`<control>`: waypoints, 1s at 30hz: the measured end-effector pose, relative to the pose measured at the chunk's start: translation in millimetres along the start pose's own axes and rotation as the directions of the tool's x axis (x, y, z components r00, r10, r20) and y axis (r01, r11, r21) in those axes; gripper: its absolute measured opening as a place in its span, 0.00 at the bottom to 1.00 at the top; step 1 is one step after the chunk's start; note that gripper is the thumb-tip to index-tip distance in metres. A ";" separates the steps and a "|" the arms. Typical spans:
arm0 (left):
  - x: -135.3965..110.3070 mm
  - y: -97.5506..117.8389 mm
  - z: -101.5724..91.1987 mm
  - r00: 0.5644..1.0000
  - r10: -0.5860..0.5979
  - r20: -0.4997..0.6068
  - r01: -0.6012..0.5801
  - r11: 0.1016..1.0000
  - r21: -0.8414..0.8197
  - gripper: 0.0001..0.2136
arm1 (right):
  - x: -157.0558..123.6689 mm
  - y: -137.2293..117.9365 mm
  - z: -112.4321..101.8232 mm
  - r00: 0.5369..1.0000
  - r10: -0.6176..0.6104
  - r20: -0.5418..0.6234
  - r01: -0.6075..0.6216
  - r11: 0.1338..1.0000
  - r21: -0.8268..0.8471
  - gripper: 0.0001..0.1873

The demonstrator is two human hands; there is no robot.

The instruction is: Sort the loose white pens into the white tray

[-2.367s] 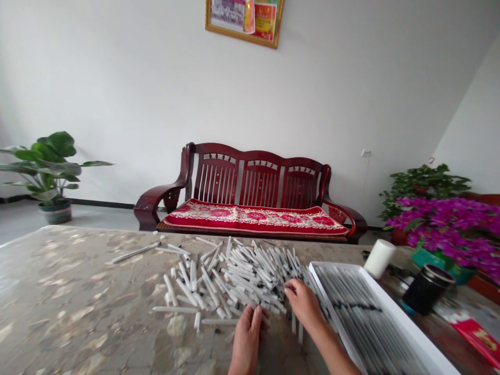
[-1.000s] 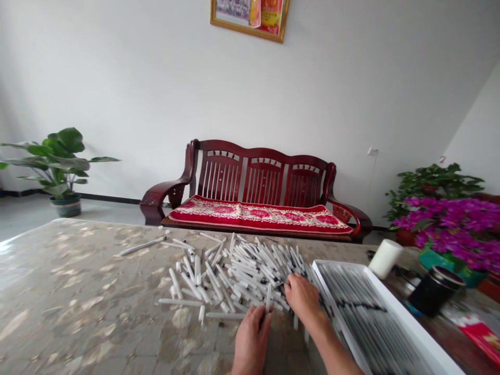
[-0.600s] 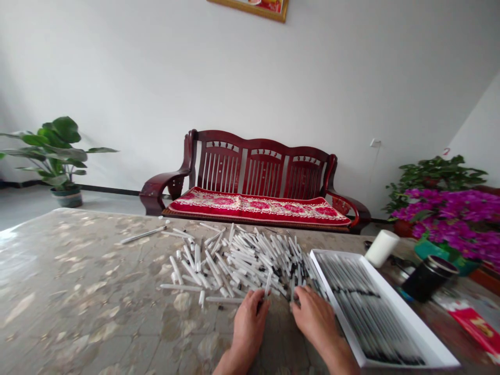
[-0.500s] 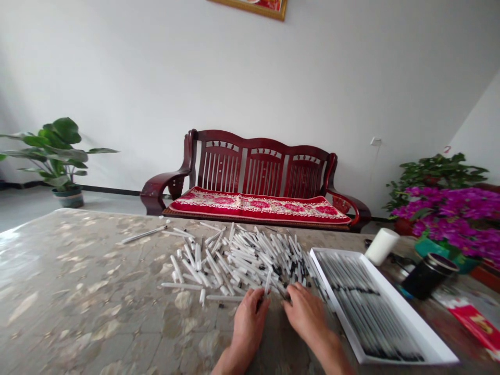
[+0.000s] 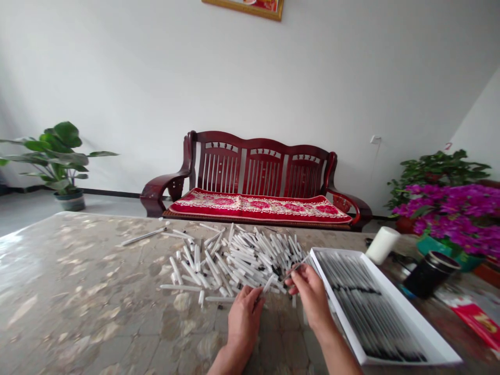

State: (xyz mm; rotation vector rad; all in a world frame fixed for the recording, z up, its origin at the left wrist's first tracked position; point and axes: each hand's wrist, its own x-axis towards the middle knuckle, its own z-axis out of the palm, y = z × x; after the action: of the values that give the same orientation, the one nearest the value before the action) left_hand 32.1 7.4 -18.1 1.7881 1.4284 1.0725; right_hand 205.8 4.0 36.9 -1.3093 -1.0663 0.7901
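A white, pen-like barrel pokes up from between the closed thumb and fingers of my left hand, low at the front of the pile. My right hand pinches a slim translucent pen, tilted up toward the box. Just beyond both hands spreads a loose heap of white pen parts, some with dark ends. To the right of my right hand lies a shallow white box holding rows of clear pens with black ends.
The table has a patterned cover. Right of the box are a white roll-like cylinder, a black cup, a red packet and purple flowers. A wooden bench stands behind the table.
My right hand has risen from the front of the pile and now shows a pen tilted in its fingers. My left hand has shifted slightly left, keeping its white barrel.
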 end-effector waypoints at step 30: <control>13.3 16.0 3.6 0.797 -0.486 0.358 0.389 -0.040 -0.920 0.07 | -39.7 15.8 17.3 0.989 -0.106 -0.106 0.118 0.986 0.115 0.19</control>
State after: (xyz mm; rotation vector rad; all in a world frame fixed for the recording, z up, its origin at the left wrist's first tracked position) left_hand 44.1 16.5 -3.4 0.1864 0.7313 1.2186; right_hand 177.7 -24.3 13.8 -1.1638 -0.9885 0.6880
